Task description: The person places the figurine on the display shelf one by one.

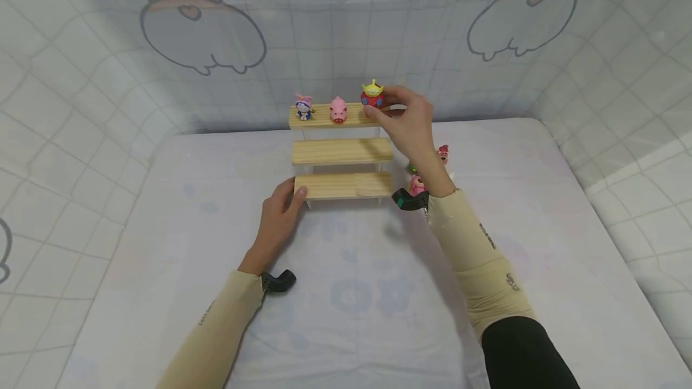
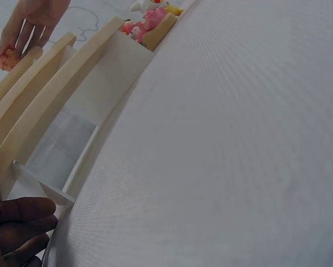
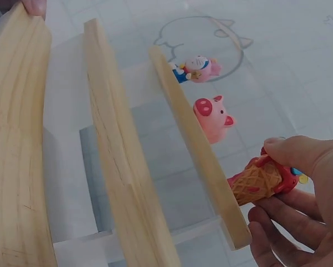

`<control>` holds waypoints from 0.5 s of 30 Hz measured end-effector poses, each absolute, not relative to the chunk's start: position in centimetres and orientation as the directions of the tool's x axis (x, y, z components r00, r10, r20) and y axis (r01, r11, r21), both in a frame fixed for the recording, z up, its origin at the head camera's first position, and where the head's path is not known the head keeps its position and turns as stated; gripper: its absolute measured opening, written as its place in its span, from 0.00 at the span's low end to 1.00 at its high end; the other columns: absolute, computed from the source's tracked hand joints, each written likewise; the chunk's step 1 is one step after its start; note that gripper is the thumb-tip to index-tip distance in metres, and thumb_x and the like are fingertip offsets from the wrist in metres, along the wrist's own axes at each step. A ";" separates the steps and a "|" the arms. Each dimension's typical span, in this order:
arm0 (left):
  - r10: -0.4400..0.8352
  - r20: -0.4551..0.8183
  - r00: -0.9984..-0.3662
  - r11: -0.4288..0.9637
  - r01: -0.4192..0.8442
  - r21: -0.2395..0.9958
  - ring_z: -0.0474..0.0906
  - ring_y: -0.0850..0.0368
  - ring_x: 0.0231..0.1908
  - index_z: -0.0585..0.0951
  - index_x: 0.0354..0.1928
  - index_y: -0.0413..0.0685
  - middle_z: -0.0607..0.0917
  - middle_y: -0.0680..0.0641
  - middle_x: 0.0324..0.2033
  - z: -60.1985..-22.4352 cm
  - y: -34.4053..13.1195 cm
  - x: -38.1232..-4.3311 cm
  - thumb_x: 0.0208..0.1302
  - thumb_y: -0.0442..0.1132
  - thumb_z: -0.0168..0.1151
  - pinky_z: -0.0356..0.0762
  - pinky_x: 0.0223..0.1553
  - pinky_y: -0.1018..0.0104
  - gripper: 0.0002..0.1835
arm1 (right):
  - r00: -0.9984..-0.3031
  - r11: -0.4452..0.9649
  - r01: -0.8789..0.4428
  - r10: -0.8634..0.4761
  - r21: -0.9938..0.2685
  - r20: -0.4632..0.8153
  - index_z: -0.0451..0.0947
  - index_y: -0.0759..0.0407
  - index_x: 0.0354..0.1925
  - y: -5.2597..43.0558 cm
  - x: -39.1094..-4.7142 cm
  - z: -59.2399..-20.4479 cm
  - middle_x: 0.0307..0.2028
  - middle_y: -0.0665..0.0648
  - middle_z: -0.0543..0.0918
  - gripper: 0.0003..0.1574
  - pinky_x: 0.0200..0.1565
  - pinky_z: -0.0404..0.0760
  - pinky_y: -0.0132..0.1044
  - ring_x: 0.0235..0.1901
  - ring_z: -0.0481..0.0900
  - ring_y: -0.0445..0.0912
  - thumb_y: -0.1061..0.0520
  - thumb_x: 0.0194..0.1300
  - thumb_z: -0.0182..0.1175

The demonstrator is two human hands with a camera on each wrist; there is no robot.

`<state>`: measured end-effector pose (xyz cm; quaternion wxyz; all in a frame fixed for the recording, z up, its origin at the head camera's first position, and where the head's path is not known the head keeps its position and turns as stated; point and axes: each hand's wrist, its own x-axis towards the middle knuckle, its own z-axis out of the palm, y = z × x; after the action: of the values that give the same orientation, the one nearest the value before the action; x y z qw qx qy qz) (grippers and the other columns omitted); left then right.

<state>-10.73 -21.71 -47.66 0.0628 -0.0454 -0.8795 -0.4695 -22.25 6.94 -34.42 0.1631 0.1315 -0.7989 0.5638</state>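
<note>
A three-step wooden display rack [image 1: 342, 152] with white supports stands on the table. My left hand [image 1: 277, 215] grips the left end of its lowest board, thumb on the top and fingers along the side. At the right end of the top board, my right hand [image 1: 408, 122] pinches a toy figurine [image 1: 372, 95] with a yellow top and red body. Its waffle-cone base [image 3: 256, 183] sits right at the board in the right wrist view. To its left on that board are a pink pig figurine [image 1: 338, 111] and a small figurine with pink ears [image 1: 303, 107].
Several more figurines [image 1: 417, 185] lie on the table to the right of the rack, partly hidden by my right wrist; the left wrist view shows pink ones [image 2: 154, 19] beyond the rack. A patterned curtain [image 1: 346, 23] hangs behind the white-covered table [image 1: 346, 317].
</note>
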 end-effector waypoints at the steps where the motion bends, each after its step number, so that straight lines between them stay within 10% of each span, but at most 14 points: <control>1: 0.022 0.158 -0.987 0.558 0.143 0.818 0.68 0.45 0.76 0.75 0.73 0.44 0.77 0.41 0.72 -47.6 -21.7 -10.7 0.82 0.58 0.52 0.62 0.79 0.45 0.31 | -0.911 0.330 -0.397 -0.027 -0.856 0.412 0.87 0.61 0.55 6.9 -22.2 -34.4 0.46 0.60 0.90 0.24 0.52 0.89 0.41 0.46 0.87 0.46 0.53 0.64 0.77; 15: 0.023 0.137 -0.990 0.553 0.127 0.823 0.66 0.44 0.77 0.74 0.74 0.43 0.75 0.41 0.73 -47.4 -21.9 -10.6 0.82 0.58 0.51 0.61 0.79 0.45 0.31 | -0.918 0.357 -0.383 -0.049 -0.852 0.393 0.85 0.57 0.58 7.0 -21.8 -34.3 0.48 0.57 0.90 0.27 0.54 0.88 0.41 0.49 0.86 0.45 0.49 0.65 0.77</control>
<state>-10.55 -21.86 -47.44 0.0553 -0.0427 -0.8795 -0.4708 -21.83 7.01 -34.28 0.1517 0.1335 -0.8098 0.5509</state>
